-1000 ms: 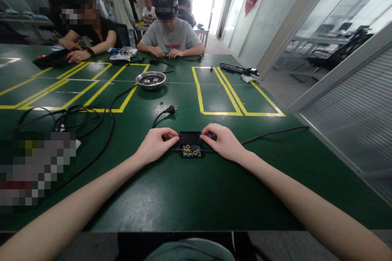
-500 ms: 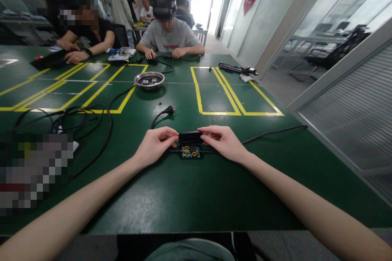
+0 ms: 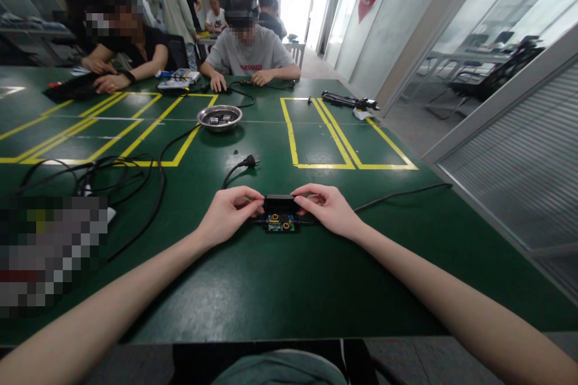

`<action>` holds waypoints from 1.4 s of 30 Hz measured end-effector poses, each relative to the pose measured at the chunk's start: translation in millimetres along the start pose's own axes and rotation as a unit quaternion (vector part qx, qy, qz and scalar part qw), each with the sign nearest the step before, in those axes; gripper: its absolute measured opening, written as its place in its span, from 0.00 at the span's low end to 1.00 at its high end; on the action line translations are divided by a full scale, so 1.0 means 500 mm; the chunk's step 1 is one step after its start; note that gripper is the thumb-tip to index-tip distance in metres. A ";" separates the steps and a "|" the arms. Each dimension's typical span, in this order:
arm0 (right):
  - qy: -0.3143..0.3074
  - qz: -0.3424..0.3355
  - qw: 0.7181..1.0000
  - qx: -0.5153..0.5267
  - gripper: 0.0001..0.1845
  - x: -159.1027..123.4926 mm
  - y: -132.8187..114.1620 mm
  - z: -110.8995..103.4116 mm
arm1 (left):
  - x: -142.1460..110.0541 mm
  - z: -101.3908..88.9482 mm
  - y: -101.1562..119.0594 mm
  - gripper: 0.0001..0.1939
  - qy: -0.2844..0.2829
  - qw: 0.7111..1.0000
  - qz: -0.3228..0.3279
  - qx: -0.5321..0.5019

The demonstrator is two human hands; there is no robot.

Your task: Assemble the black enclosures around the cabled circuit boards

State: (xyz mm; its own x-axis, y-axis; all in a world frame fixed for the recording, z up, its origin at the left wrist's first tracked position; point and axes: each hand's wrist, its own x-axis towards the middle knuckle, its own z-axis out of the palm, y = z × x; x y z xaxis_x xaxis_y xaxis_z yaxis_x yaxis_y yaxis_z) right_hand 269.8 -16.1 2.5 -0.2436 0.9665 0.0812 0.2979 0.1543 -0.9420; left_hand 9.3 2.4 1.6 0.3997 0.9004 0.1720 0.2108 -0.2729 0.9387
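Between my two hands is a black plastic cover, tilted up on its long edge. My left hand pinches its left end between thumb and fingers. The right end is pinched the same way by my right hand. Just in front of the cover, nearer to me, a circuit board with copper-wound coils lies face up in a black casing. Black cable leaves the casing on both sides, partly behind my hands. Whether the cover touches the casing I cannot tell.
A power plug lies beyond my left hand. Farther off stands a metal bowl with small metal parts. Coiled black cable is on the left, and a folded tripod at the back right. Two people sit across the green table.
The cover has tipped slightly, so its top edge shows more. My hands have barely moved and keep their pinch on it.
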 end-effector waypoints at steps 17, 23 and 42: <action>0.000 0.007 1.000 0.020 0.19 0.002 0.004 0.001 | -0.003 0.000 0.002 0.11 -0.011 1.000 0.016 -0.011; -0.015 0.009 0.999 0.033 0.19 0.001 0.001 0.000 | -0.004 -0.003 0.003 0.13 -0.021 1.000 0.012 0.013; -0.064 -0.027 0.998 0.002 0.16 -0.004 0.000 -0.014 | -0.007 -0.011 0.008 0.09 -0.037 0.993 0.084 0.070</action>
State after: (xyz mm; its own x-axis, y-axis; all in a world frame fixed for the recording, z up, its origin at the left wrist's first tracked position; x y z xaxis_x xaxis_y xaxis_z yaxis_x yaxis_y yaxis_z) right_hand 276.7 -16.4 4.6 -0.3750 0.9227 0.0892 0.2786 0.2040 -0.9385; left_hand 3.8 0.1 6.5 0.5036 0.8118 0.2958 0.2548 -0.4667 0.8469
